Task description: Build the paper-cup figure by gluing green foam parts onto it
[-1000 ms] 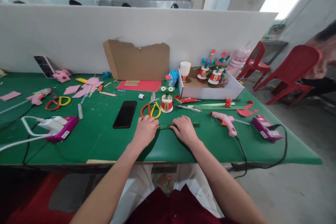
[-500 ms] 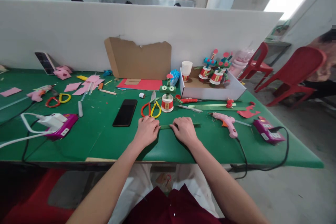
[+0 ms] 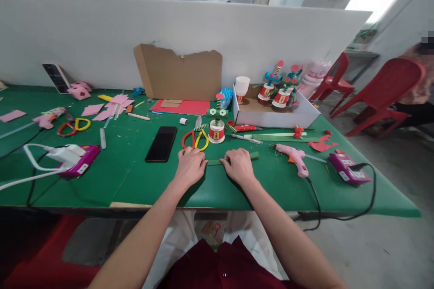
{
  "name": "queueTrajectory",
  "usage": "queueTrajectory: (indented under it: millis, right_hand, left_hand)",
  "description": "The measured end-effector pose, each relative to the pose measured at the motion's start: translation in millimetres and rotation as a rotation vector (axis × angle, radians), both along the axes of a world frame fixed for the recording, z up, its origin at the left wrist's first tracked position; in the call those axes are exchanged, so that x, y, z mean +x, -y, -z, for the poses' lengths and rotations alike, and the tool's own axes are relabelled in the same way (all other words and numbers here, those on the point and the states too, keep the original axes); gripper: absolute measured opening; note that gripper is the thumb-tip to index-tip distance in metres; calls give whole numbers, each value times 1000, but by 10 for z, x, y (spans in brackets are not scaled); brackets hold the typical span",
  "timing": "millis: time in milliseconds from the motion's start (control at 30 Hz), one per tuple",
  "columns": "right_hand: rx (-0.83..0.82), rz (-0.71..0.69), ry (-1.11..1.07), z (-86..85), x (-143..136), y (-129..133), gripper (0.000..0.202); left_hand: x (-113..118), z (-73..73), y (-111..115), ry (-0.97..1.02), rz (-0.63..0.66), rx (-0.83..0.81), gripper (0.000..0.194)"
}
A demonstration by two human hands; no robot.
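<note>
A narrow green paper strip [image 3: 214,162] lies crosswise close to the table's front. My left hand [image 3: 191,162] is closed on its left part, fingers curled against the tabletop. On the right part, my right hand [image 3: 238,165] grips it the same way, and the strip's end shows past the fingers. Just beyond my hands stands a paper-cup figure [image 3: 216,132] with a green head and coiled arms. Scissors [image 3: 195,140] with red and yellow handles lie beside it, near my left hand. A black phone [image 3: 161,144] is to the left.
A white box [image 3: 276,118] with more cup figures stands at the back right. A pink glue gun [image 3: 294,158] and a purple power block [image 3: 349,170] lie to the right. On the left are another power block [image 3: 80,162], a second glue gun [image 3: 50,118] and pink paper pieces [image 3: 115,106].
The strip's right end now shows broader and lifted beside my right hand. Both hands stay in nearly the same place, and the view has shifted slightly.
</note>
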State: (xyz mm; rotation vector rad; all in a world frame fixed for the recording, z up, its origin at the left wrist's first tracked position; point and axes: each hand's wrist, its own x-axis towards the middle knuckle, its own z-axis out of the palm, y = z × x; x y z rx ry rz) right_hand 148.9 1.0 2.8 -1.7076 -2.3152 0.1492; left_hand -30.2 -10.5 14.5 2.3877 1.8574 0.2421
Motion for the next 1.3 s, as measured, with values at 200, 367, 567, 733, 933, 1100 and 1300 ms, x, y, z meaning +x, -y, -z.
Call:
queueTrajectory:
  millis: [200,367,567,733,933,1100,1300]
  right_hand:
    - [-8,13,3,-2,-11,-4,19]
    - [-5,-6,32,0,-6,-13,19]
    - [8,-34,57,-4,7,-20,19]
    - [9,-47,48,1,14,-20,20]
    - [-3,-48,58,-46,18,-29,22]
    - [-44,-39,66,-169,225,-99,21]
    - [-194,-9,-208,-150,713,-169,17]
  left_hand:
    - [17,20,-4,-6,-12,27,16]
    - [22,-5,19,-29,1,37,16]
    - [149,-16,166,-26,110,266,26]
    - [289,101,274,10,284,197,33]
    - [310,146,287,-43,261,192,33]
    - [316,144,284,-80,268,213,31]
    - [311,173,282,-119,293,254,32]
